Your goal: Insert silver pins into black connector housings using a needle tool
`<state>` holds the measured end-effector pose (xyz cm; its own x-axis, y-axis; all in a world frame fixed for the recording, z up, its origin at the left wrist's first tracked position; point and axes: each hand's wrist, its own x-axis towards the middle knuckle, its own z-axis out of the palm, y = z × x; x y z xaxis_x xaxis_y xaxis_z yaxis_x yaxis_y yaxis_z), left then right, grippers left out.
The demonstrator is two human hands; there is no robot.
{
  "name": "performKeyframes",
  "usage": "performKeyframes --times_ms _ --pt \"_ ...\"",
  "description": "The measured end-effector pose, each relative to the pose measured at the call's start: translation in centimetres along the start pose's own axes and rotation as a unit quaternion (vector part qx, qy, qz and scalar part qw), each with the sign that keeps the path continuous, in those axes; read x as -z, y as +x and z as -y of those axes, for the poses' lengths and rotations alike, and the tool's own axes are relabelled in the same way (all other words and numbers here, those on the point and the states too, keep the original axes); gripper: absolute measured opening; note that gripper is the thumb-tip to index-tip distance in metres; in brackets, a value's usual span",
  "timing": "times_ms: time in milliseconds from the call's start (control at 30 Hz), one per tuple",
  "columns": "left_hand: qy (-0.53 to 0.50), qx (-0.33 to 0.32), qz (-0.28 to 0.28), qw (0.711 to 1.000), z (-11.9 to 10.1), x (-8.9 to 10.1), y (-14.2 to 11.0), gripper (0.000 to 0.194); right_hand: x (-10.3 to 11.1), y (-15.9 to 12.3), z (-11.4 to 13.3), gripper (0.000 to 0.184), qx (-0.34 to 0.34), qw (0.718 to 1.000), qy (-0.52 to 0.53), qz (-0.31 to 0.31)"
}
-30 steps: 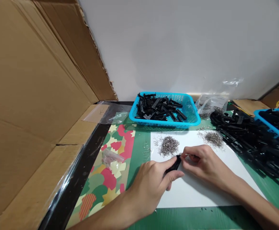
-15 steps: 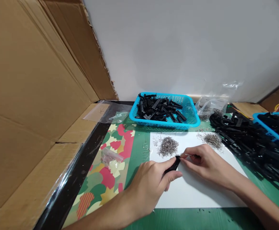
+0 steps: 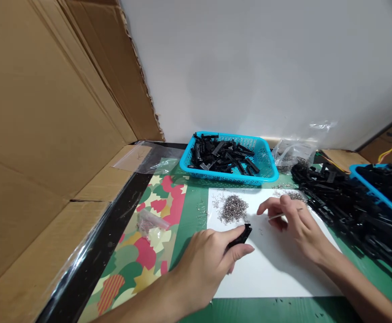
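Observation:
My left hand pinches a small black plastic part between thumb and forefinger, low over a white sheet. A short way to its right, my right hand rests on the sheet with its fingers curled round a thin pale stick-like tool, its forefinger stretched out. A heap of small metal clips lies on the sheet just beyond the black part. A second, smaller heap sits beyond my right hand.
A blue basket of black parts stands at the back. A big pile of black parts and another blue basket fill the right. Cardboard walls rise on the left. Clear bags lie on the patterned mat.
My right hand has drawn back to the right, away from the black part it was touching. My left hand still grips the part in about the same spot.

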<state>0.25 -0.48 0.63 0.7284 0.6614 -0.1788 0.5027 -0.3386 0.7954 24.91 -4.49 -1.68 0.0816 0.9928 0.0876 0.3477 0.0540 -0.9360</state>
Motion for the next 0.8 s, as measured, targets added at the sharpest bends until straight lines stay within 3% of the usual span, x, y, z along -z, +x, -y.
performKeyframes --times_ms 167,267,400,600,800 --pt "0.005 0.007 0.006 1.000 0.0 0.1 0.1 0.039 -0.3 0.6 0.9 0.040 -0.034 0.993 0.095 0.069" --pt "0.003 0.008 0.008 1.000 -0.1 0.1 0.1 0.038 -0.1 0.8 1.2 0.029 -0.017 0.991 0.077 0.108" --pt "-0.003 0.009 0.005 1.000 -0.2 0.1 0.1 0.039 0.4 0.9 0.6 0.026 0.016 0.993 0.027 0.115" --pt "-0.010 0.011 0.003 1.000 -0.2 0.0 0.1 0.038 0.3 0.5 0.1 0.028 -0.041 0.988 0.077 0.131" --pt "-0.007 0.013 0.002 1.000 -0.2 0.1 0.1 0.035 -0.1 0.2 0.6 0.029 -0.030 0.986 0.002 0.162"
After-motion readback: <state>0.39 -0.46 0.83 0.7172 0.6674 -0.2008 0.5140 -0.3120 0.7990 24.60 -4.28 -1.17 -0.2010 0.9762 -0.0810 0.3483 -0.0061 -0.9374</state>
